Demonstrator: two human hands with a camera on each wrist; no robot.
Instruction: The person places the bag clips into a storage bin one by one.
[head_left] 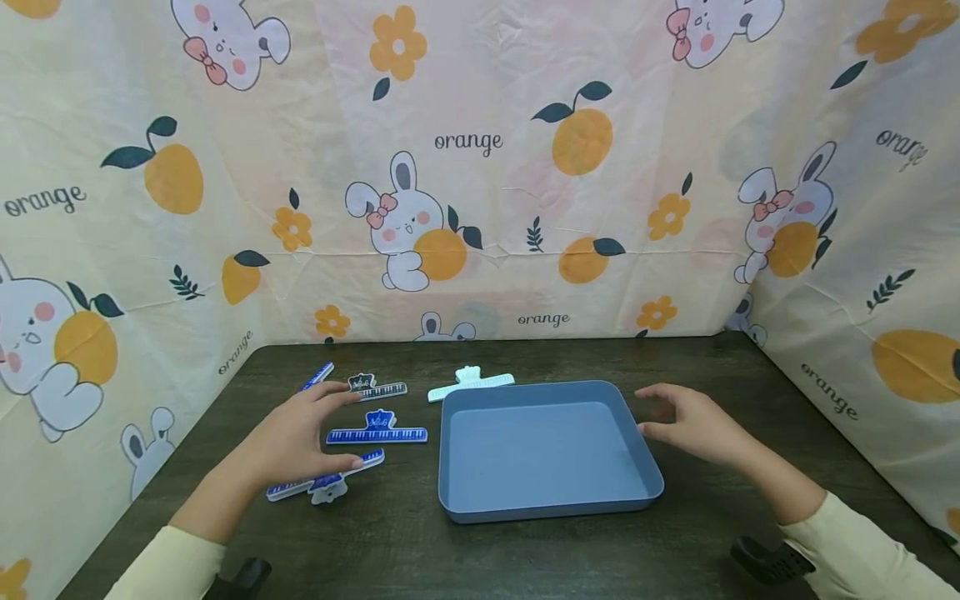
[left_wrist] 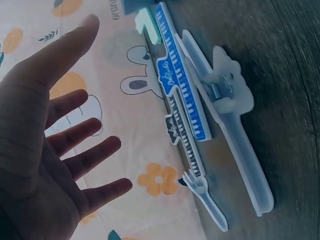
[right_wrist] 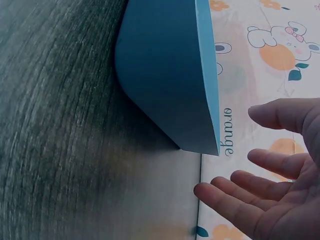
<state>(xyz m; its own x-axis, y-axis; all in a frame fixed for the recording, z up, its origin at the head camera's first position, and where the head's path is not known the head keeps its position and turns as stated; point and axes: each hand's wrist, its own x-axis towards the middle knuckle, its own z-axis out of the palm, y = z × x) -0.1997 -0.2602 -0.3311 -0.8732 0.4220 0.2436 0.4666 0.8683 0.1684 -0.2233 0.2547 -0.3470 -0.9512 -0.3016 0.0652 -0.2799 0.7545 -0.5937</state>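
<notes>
My left hand (head_left: pixel 300 433), fingers spread and holding nothing, hovers over several bag clips on the left of the table. Beneath it lies a blue-and-white clip (head_left: pixel 285 490), partly hidden in the head view; its white jaw side shows in the left wrist view. Beyond are a blue clip (head_left: pixel 377 435), a black-and-white clip (head_left: pixel 384 391) and another blue clip (head_left: pixel 318 376) half behind the hand. A mint clip (head_left: pixel 472 383) lies behind the blue tray (head_left: pixel 551 509). My right hand (head_left: pixel 693 423), relaxed and holding nothing, is at the tray's right side.
The blue tray stands in the middle of the dark wooden table (head_left: pixel 525 558), with nothing in it. A patterned cloth (head_left: pixel 510 192) with rabbits and oranges hangs behind the table and along both sides.
</notes>
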